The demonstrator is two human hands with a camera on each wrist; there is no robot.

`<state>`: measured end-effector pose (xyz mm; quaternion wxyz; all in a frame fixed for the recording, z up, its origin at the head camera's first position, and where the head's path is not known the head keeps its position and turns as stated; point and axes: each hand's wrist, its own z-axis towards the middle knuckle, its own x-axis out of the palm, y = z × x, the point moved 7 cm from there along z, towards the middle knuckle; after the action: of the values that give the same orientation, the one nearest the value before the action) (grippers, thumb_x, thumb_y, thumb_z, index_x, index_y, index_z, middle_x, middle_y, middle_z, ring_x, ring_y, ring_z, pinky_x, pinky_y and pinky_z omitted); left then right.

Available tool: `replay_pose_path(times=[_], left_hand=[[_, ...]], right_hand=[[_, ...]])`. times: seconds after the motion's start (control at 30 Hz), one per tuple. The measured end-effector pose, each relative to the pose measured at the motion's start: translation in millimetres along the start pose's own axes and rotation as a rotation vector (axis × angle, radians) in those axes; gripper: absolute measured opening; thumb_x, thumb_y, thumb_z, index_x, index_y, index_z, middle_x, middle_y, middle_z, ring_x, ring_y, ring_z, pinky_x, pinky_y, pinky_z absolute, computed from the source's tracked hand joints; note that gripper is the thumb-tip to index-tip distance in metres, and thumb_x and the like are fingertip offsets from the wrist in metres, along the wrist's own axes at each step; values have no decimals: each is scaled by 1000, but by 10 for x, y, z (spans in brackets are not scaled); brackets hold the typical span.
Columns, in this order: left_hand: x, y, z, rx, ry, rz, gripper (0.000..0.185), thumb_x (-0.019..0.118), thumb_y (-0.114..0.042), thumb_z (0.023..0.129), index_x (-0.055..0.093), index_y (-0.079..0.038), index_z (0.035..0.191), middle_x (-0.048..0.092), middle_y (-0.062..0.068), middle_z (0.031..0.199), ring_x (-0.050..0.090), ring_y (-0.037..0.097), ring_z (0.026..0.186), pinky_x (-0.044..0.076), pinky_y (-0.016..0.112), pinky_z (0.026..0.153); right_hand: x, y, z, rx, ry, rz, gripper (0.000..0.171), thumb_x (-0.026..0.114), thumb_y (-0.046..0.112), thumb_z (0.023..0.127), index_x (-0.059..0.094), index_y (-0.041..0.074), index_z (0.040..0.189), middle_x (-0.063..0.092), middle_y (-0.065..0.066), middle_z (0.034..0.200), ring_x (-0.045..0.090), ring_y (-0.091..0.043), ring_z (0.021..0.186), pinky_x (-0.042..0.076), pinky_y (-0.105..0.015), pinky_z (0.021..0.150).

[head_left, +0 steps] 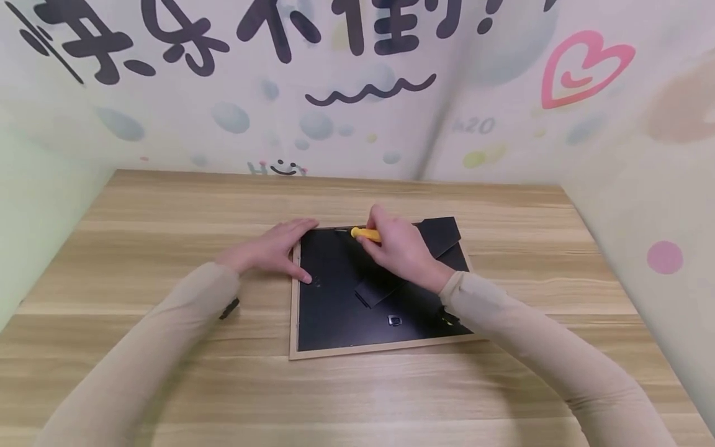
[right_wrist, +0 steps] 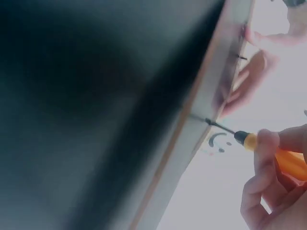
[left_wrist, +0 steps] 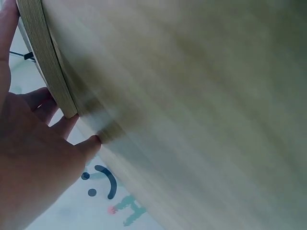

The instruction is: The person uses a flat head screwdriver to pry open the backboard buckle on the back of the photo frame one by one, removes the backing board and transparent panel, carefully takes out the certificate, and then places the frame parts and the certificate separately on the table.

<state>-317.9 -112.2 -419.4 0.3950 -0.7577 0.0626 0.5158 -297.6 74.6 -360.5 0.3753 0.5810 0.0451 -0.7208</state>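
A picture frame (head_left: 335, 298) lies back up on the table, with black backing and a light wooden border. My left hand (head_left: 274, 248) grips its far left corner, the thumb on the backing and the fingers at the far edge. In the left wrist view, the fingers of that hand (left_wrist: 43, 143) touch the frame's wooden side (left_wrist: 45, 57). My right hand (head_left: 402, 248) holds a yellow screwdriver (head_left: 365, 234), its thin shaft pointing left along the far border. In the right wrist view, the screwdriver's tip (right_wrist: 208, 121) is at the frame's inner edge by a small dark tab.
A black folding stand (head_left: 441, 236) lies across the backing, and a small metal hanger (head_left: 395, 320) sits near the close edge. The wood-grain table (head_left: 139, 248) meets a printed wall (head_left: 357, 136) behind and further walls at both sides.
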Motion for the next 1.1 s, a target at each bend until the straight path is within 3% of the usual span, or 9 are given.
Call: replay_pose_path(times=[0.23,0.5,0.83,1.1], left_hand=[[-21,-34,7,10,9,19,107,85,-38,72,22,6,148,24,26,152,18,39,140,12,52,113],[1,-18,18,-3,27,4,107,83,-41,74,20,4,149,22,24,153,16,38,141,10,52,114],[-8,-41,34,4,60,34,108,81,-42,76,18,3,150,18,24,154,13,40,141,8,58,112],[24,-24,58,-14,98,37,109,79,-43,77,13,1,153,14,25,155,10,44,140,5,64,108]], right_hand=[[100,174,-36,-85,-6,-75,24,67,16,89,47,6,98,50,-2,58,50,-17,44,41,-29,39],[115,234,-35,-60,-36,-62,21,65,8,88,45,5,95,50,-2,57,48,-16,41,39,-27,38],[211,384,-38,-71,-15,-203,22,60,7,90,41,4,100,44,-1,51,48,-19,39,41,-31,36],[193,411,17,-70,-33,-188,19,61,5,90,43,4,97,44,-1,52,49,-20,40,40,-29,36]])
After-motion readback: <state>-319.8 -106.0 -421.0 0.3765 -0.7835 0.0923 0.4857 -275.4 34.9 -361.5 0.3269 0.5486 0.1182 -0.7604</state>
